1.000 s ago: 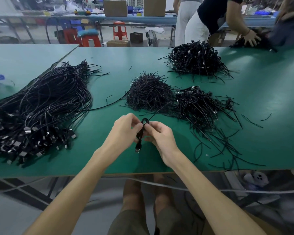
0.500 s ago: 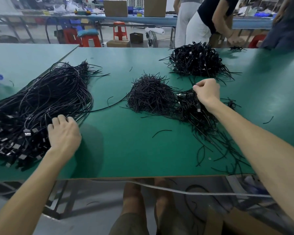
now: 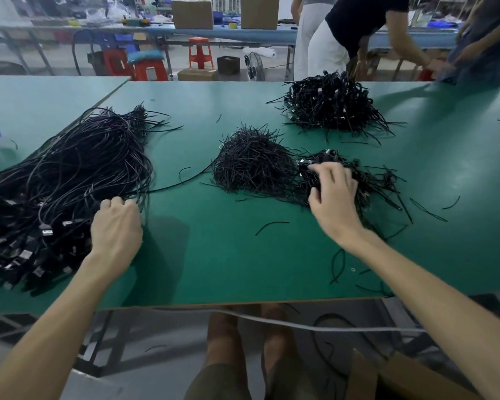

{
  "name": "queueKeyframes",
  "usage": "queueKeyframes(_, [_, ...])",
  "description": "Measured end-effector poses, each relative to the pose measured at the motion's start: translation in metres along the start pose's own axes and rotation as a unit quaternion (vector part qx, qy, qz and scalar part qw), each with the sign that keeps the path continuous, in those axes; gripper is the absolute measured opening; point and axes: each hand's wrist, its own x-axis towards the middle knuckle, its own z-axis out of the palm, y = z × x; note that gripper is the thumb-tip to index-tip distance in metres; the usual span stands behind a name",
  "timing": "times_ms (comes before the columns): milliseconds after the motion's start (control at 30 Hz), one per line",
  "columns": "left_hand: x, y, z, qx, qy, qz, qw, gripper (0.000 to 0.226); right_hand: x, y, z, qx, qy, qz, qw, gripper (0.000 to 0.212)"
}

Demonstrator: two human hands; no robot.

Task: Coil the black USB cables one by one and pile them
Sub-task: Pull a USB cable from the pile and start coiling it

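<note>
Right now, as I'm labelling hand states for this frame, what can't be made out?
- Left hand: head view, fingertips curl out of sight among the loose cables; whether it grips one is unclear.
- Right hand: its own back hides what lies under the palm on the coiled pile.
- Loose cables: cut off by the left edge.
- People across the table: blurred, cut off by the top edge.

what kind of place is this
Probably a cable assembly workshop: heaps of black USB cables on a long green worktable, cardboard boxes and plastic stools behind.
</note>
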Motion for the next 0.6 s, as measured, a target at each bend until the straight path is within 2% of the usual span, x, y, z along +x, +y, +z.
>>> queueKeyframes(200, [-0.007,0.031,-0.011,0.021,0.044,0.035,0.998,0.003,-0.045,-0.043,0.017,0.068,-0.123,-0.07,0.988,0.033])
queueKeyframes(333, [-0.027,0.053,-0.021,-0.087,0.029,0.088,0.992,0.014,-0.057,-0.068,0.026,0.12,-0.165,-0.082,0.976,0.044])
queueKeyframes(400, [-0.037,0.066,-0.027,-0.169,-0.004,0.132,0.977,0.024,-0.059,-0.08,0.031,0.147,-0.185,-0.099,0.967,0.053])
queueKeyframes(500, [-0.048,0.085,-0.029,-0.183,-0.019,0.255,0.949,0.034,-0.061,-0.097,0.041,0.205,-0.229,-0.105,0.946,0.067])
queueKeyframes(600, [-0.048,0.084,-0.027,-0.222,-0.027,0.292,0.93,0.029,-0.064,-0.109,0.048,0.274,-0.254,-0.085,0.924,0.064])
